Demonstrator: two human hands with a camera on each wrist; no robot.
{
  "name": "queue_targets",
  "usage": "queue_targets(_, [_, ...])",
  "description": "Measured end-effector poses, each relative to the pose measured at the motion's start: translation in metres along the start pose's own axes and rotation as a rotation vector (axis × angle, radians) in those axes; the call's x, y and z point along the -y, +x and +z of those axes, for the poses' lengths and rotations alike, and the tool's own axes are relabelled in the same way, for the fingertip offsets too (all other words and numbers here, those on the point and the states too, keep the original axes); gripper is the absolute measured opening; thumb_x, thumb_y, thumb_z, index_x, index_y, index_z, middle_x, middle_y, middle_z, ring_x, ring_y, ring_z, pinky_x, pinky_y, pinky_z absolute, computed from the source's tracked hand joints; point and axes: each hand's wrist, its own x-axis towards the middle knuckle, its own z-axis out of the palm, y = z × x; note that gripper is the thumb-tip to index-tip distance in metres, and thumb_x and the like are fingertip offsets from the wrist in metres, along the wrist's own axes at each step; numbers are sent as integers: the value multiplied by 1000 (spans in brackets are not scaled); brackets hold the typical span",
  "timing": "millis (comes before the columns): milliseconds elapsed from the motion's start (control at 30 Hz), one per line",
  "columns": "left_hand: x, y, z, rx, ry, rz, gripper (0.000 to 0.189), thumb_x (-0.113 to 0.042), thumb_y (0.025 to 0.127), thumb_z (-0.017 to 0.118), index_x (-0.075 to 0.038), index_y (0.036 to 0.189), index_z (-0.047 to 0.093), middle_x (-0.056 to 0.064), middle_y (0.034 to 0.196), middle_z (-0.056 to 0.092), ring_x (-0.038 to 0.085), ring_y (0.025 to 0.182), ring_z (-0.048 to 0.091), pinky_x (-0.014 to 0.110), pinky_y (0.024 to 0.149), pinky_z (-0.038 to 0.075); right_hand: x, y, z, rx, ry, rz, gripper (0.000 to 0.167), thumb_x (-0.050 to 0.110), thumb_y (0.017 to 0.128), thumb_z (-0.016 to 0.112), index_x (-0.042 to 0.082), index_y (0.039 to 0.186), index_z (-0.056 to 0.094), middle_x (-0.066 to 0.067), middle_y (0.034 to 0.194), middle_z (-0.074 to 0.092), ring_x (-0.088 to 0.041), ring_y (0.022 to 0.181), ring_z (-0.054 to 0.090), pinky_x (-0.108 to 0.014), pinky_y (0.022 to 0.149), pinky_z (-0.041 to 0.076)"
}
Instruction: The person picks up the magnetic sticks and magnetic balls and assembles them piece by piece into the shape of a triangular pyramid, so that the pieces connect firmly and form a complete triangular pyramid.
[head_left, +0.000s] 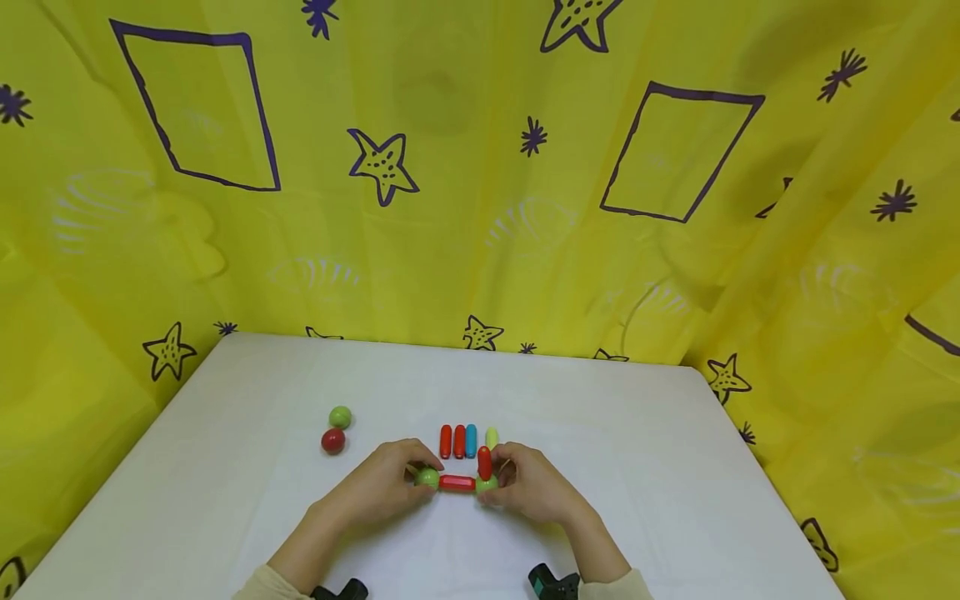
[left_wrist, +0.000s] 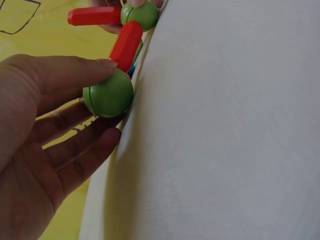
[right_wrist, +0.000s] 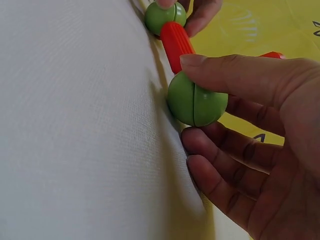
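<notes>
A red rod (head_left: 457,483) lies level between two green balls, joining them. My left hand (head_left: 388,482) pinches the left green ball (left_wrist: 109,94) between thumb and fingers. The right green ball (right_wrist: 196,100) is pinched by my right hand (head_left: 534,485). From that right ball a second red rod (head_left: 484,463) stands up. Both wrist views show the balls low at the white table surface; whether they touch it is hard to tell.
Behind the hands lie two red rods (head_left: 453,442), a blue rod (head_left: 471,442) and a yellow-green rod (head_left: 492,438). Toward the left a loose green ball (head_left: 341,417) and a red ball (head_left: 333,441) sit on the white table (head_left: 645,433). A yellow curtain (head_left: 465,275) surrounds the table's back and sides.
</notes>
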Motion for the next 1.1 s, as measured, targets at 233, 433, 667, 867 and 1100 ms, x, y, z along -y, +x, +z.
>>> queue_targets(233, [7, 0, 2, 0, -80, 12, 23, -14, 88, 80, -18, 110, 76, -13, 105, 69, 8, 93, 63, 25, 85, 55, -1, 0, 0, 3, -8, -9, 26, 25, 84, 87, 16, 96, 66, 3, 87, 63, -13, 79, 59, -24, 70, 49])
queue_targets(433, [10, 0, 4, 0, -87, -7, 22, -16, 88, 80, -21, 109, 75, -13, 103, 68, 9, 92, 61, 25, 83, 53, -1, 0, 1, 1, 8, -11, 18, 29, 89, 83, 17, 93, 69, 3, 88, 64, -14, 81, 60, -25, 71, 49])
queue_targets(667, [9, 0, 4, 0, -84, -11, 21, -17, 88, 80, -24, 107, 75, -14, 102, 67, 9, 92, 59, 25, 82, 51, -1, -1, 3, -30, 20, -7, 13, 27, 89, 83, 19, 94, 74, 3, 90, 64, -12, 79, 59, -25, 69, 47])
queue_targets(867, [11, 0, 7, -9, -91, 11, 20, -19, 89, 80, -28, 105, 75, -15, 102, 67, 9, 92, 59, 25, 83, 50, 0, 0, 4, -33, 41, -20, 16, 25, 89, 83, 19, 103, 79, 1, 90, 63, -10, 79, 58, -24, 67, 46])
queue_targets(1100, [12, 2, 10, -9, -74, 16, 18, -20, 89, 80, -30, 103, 73, -16, 101, 67, 8, 92, 58, 25, 83, 48, 0, -1, 5, -26, 42, -47, 20, 24, 89, 82, 20, 109, 80, 2, 91, 63, -7, 78, 57, -23, 67, 45])
